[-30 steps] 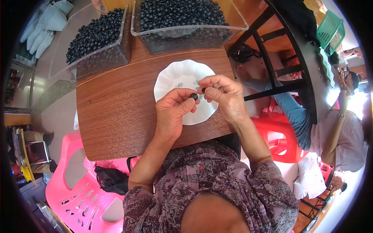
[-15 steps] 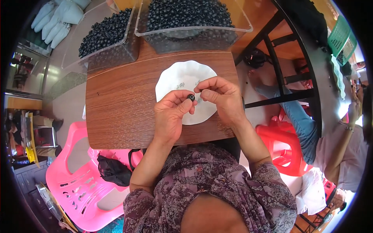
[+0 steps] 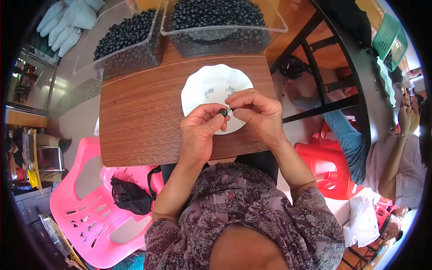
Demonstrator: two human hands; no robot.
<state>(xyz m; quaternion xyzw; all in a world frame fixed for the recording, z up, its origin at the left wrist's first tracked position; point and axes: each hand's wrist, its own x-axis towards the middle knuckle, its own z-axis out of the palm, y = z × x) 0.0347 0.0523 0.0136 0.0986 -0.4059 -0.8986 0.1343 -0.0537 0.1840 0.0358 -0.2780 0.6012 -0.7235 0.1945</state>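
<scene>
Over the white scalloped plate (image 3: 195, 85), my left hand (image 3: 197, 130) pinches a small black ring-shaped piece (image 3: 223, 112) between thumb and fingers, its round opening facing up. Close beside it, my right hand (image 3: 261, 114) has thumb and forefinger pinched on a tiny dark bit (image 3: 231, 109), too small to name. The two hands' fingertips nearly meet. Grey-green printed motifs show on the plate, which lies on the brown wooden table (image 3: 139, 121); its near part is hidden by my hands.
Two clear plastic bins, one at the left (image 3: 128, 60) and one larger (image 3: 211, 45), hold many black pieces along the table's far side. A pink chair (image 3: 99, 216) with a black bag (image 3: 130, 196) stands at left, a red stool (image 3: 319, 168) at right. Another person (image 3: 396, 166) sits farther right.
My right fingertips have moved slightly toward the black piece, and a tiny dark bit now shows between them. My left hand keeps its pinch. The whole view has shifted a little.
</scene>
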